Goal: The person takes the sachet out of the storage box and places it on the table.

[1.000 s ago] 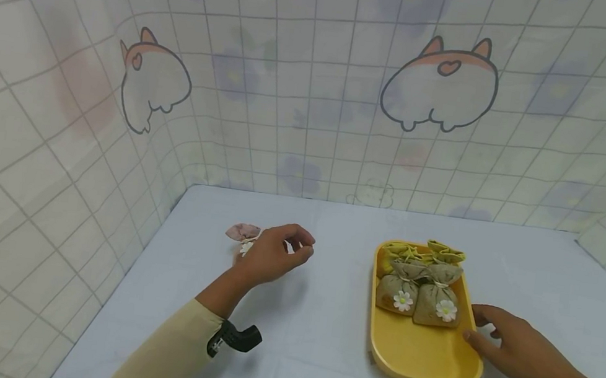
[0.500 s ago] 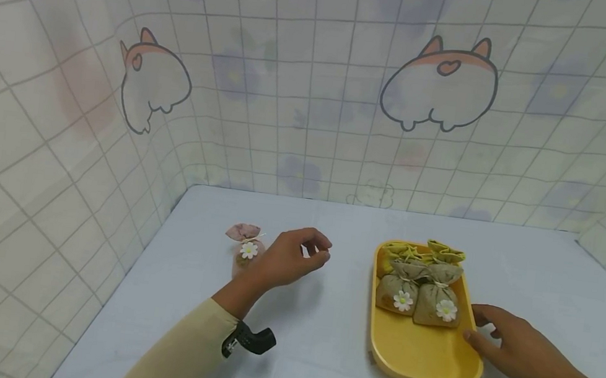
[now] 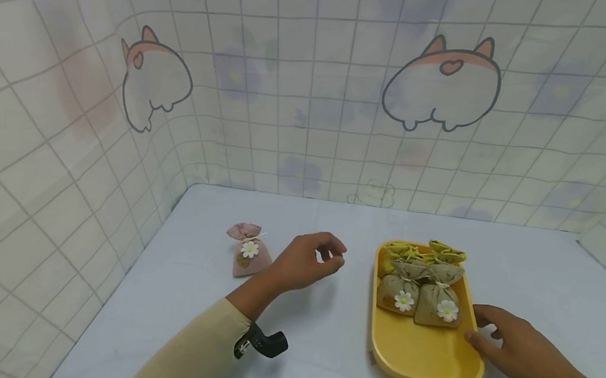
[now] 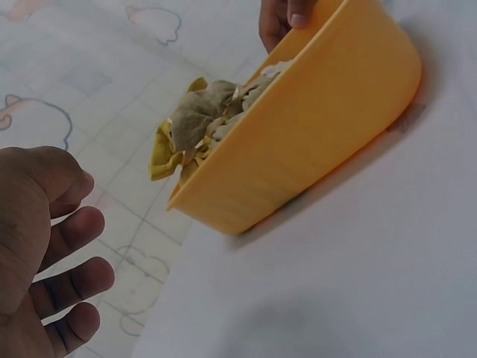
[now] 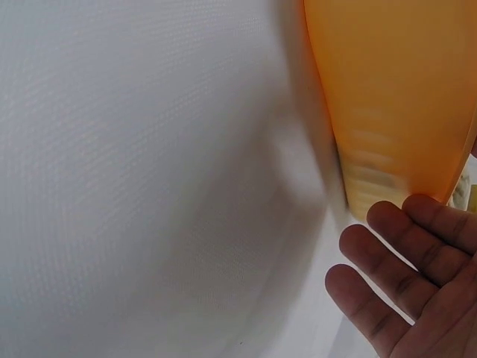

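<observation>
In the head view my left hand [image 3: 310, 262] hovers over the table between a pink sachet and the yellow tray, with loosely bent fingers and nothing in them. The pink sachet [image 3: 252, 264], tied at the neck and trimmed with a white flower, lies left of that hand. My right hand [image 3: 515, 350] holds the right rim of the yellow tray [image 3: 418, 358], thumb over the edge and fingers along the outer wall [image 5: 395, 97]. Inside, two grey-green sachets [image 3: 438, 301] with white flowers sit in front of yellow-green sachets [image 3: 446, 251], which are partly hidden.
A white cloth [image 3: 318, 353] covers the table. Behind and to the left hangs a gridded curtain [image 3: 299, 120] with cartoon animal prints. The front part of the tray's floor shows bare.
My left hand has moved right, away from the pink sachet and towards the tray, uncovering the sachet. The right hand and the tray have stayed in place.
</observation>
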Action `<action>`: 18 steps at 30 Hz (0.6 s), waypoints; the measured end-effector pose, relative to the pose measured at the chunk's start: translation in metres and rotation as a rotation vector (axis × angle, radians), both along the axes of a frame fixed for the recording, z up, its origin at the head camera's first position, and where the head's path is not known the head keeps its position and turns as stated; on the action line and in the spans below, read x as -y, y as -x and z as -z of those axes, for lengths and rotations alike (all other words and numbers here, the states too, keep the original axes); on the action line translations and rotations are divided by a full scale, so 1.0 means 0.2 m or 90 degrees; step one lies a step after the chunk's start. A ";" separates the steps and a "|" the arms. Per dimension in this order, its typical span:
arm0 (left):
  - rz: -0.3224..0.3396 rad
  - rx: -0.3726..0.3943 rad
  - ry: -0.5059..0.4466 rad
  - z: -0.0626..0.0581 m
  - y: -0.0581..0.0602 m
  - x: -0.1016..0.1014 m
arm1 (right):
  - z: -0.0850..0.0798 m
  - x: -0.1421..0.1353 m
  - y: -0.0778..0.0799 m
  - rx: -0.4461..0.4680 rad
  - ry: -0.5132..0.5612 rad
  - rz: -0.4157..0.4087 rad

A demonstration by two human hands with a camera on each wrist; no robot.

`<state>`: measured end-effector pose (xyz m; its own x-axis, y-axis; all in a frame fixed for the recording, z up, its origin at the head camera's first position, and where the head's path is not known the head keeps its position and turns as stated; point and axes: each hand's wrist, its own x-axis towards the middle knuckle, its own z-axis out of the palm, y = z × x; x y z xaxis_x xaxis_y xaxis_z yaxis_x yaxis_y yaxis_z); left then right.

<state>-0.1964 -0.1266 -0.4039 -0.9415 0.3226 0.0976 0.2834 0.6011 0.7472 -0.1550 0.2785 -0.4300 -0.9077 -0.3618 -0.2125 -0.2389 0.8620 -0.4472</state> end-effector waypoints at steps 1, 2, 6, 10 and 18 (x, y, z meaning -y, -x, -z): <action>0.003 -0.002 -0.001 0.00 0.00 -0.01 | 0.00 0.00 0.00 -0.002 0.002 -0.001; 0.006 -0.002 -0.002 0.00 0.00 -0.01 | 0.00 0.00 0.00 -0.003 0.004 -0.002; 0.014 0.005 -0.008 0.01 0.00 -0.04 | 0.00 0.00 0.00 -0.003 0.005 -0.002; 0.021 0.004 -0.011 0.02 0.00 -0.07 | 0.00 0.00 0.00 -0.001 0.005 -0.001; 0.038 -0.010 -0.008 0.06 0.02 -0.13 | -0.01 0.01 0.00 -0.002 -0.001 0.002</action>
<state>-0.1994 -0.1012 -0.4154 -0.9188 0.3772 0.1165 0.3305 0.5735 0.7496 -0.1544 0.2773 -0.4279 -0.9095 -0.3585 -0.2104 -0.2373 0.8633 -0.4455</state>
